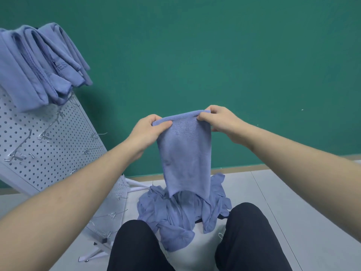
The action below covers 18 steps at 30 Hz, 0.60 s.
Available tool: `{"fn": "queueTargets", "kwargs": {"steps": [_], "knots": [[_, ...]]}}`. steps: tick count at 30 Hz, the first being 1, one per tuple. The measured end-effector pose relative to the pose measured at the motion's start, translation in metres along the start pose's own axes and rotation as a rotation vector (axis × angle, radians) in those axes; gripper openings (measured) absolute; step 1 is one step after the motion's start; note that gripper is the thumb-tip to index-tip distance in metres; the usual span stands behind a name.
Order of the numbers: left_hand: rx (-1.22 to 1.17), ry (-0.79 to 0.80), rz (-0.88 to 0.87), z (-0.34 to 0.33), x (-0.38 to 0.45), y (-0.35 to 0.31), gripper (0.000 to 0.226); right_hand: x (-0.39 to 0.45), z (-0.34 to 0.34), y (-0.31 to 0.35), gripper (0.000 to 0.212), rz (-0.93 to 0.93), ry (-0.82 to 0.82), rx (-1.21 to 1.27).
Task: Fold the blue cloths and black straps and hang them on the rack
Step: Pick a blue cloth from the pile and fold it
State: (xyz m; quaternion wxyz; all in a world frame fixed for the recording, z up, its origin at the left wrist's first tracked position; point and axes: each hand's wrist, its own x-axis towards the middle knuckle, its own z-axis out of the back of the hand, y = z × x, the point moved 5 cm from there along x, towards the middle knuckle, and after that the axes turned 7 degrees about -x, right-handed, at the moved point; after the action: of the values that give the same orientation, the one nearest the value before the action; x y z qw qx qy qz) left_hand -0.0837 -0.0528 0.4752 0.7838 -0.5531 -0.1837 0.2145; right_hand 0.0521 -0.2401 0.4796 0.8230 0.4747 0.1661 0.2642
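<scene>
On one of the folded blue cloths (39,63) draped over the top of the white pegboard rack (48,141), up and to the left of the hands, raised letters show, but only "ES" reads clearly; the rest is lost in the folds. Both bare arms reach forward at chest height. The left hand (148,132) pinches the upper left corner of a folded blue cloth (185,153), thumb on the near face, fingers curled behind. The right hand (218,122) grips the upper right corner the same way, knuckles up. The cloth hangs straight down between them. Below the hands, a loose heap of blue cloths (175,218) lies on the floor (293,202) between the person's dark-trousered knees (248,231).
</scene>
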Motion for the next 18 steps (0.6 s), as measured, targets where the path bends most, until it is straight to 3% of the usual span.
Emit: {"fn": "queueTargets", "kwargs": {"steps": [3,6,13,18], "knots": [[-0.059,-0.173,0.003,-0.016,-0.006,0.01,0.017,-0.002,-0.017,0.002,0.018,0.066,-0.15,-0.079],[-0.123,-0.28,-0.004,-0.029,-0.011,0.016,0.014,-0.003,-0.036,0.008,0.022,0.119,-0.189,-0.162],[-0.106,-0.47,-0.196,-0.032,-0.022,0.007,0.028,-0.004,-0.057,0.004,0.028,0.084,-0.283,-0.035],[0.128,-0.44,-0.349,-0.018,-0.024,0.004,0.026,-0.013,-0.051,0.008,0.025,0.177,-0.317,0.028]]}}
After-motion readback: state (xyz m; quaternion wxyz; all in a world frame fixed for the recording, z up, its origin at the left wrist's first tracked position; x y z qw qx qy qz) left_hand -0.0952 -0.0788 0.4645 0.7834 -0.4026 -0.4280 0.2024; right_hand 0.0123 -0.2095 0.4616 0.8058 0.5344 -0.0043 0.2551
